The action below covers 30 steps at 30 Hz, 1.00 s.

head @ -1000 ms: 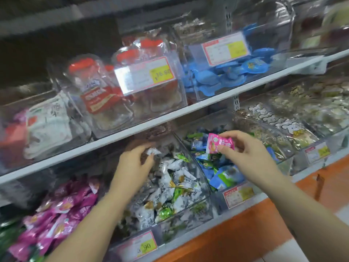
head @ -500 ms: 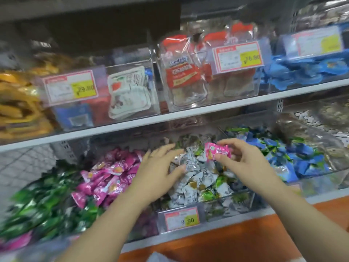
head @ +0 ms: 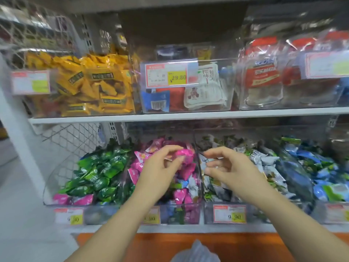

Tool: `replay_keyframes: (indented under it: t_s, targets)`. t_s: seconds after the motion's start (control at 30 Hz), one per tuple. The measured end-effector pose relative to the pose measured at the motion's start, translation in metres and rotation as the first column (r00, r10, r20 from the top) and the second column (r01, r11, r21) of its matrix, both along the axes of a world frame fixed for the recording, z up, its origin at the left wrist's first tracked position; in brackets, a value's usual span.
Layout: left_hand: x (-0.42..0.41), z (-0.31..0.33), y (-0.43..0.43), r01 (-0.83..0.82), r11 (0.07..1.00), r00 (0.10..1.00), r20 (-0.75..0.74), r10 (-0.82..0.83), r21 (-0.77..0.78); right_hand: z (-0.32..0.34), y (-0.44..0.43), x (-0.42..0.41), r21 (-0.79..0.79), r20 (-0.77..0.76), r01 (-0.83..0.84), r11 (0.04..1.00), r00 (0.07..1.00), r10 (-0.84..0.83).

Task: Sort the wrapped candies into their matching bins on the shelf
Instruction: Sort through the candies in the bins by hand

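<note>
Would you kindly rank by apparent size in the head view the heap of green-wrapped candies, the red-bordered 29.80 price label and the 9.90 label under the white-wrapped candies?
1. heap of green-wrapped candies
2. red-bordered 29.80 price label
3. 9.90 label, smaller in view; differing distances leave the labels' real sizes unsure.

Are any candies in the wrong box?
Yes. Two pink candies lie at the front bottom of the green candy bin, and white and blue wrappers sit among the pink ones in the pink candy bin beside it.
</note>
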<state>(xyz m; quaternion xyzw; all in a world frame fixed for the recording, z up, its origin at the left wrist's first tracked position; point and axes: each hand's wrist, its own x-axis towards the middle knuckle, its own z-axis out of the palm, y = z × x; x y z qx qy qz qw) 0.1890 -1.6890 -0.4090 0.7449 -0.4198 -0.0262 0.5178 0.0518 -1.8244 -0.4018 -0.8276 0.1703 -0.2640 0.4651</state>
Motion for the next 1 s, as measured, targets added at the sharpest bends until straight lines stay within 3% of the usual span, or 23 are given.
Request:
replay_keyframes:
  t_s: [0.1,0.17,0.3,0.4,0.5,0.6,0.7,0.8,1.0]
  targets:
    - [0.036,-0.006,0.008,-0.284,0.956,0.945,0.146,0.292,-0.069,-0.002,0.001,0.004,-0.005,-0.020,0.008,1.000,1.000,-0.008]
    - [0.056,-0.011,0.010,-0.368,0.928,0.905,0.207,0.371,-0.054,-0.003,0.003,0.007,-0.027,-0.033,0.000,1.000,0.999,-0.001]
    - [0.072,-0.020,0.000,-0.221,0.947,0.943,0.299,0.146,0.233,-0.009,0.002,0.010,-0.058,-0.058,-0.012,0.998,0.998,0.009]
    - [0.076,-0.024,-0.008,-0.227,0.779,0.914,0.405,-0.037,0.585,-0.014,-0.003,0.008,-0.024,-0.064,-0.009,1.000,0.998,0.008]
    - [0.077,-0.017,-0.011,-0.246,0.699,0.918,0.392,-0.054,0.672,-0.015,-0.010,0.002,-0.006,-0.051,0.006,1.000,0.999,-0.006]
    - [0.065,-0.004,-0.015,-0.299,0.730,0.894,0.449,-0.012,0.614,-0.011,-0.019,-0.007,-0.015,-0.047,0.033,0.999,0.998,-0.033]
    - [0.029,0.010,-0.028,-0.312,0.851,0.834,0.551,0.032,0.422,-0.005,-0.030,-0.020,-0.027,-0.026,0.069,0.997,0.997,-0.069]
    - [-0.018,0.022,-0.054,-0.137,0.939,0.845,0.532,-0.056,0.316,0.000,-0.043,-0.042,-0.037,-0.005,0.110,0.993,0.994,-0.110]
    - [-0.095,0.018,-0.138,0.095,0.973,0.895,0.410,-0.175,0.208,0.001,-0.091,-0.110,-0.077,0.023,0.249,0.965,0.968,-0.248]
